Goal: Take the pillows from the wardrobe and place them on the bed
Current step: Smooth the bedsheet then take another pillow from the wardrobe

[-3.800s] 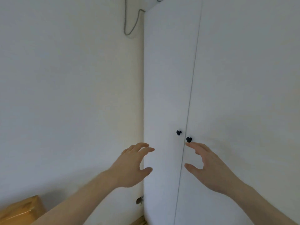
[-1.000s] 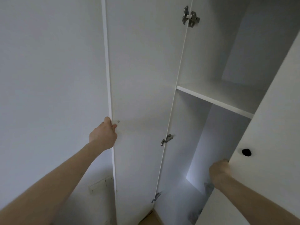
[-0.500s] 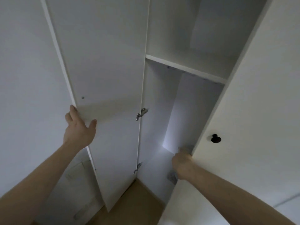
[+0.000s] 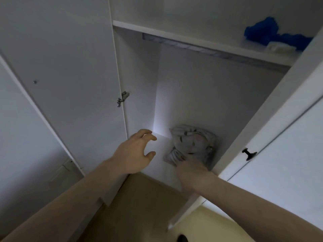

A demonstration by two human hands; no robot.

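Note:
The white wardrobe stands with both doors swung wide. A stack of light patterned pillows rests on its floor at the back right. My right hand reaches down to the front edge of the lowest pillow; its fingers are blurred and hidden under the fabric, so a grip is not visible. My left hand hovers open with spread fingers to the left of the pillows, not touching them. The bed is out of view.
The left door hangs open at my left, and the right door with a black knob at my right. A shelf overhead carries blue and white cloth. Wooden floor lies below.
My left hand has let go of the left door and come inward toward the pillows. My right hand has left the right door and dropped to the pillows, now in sight.

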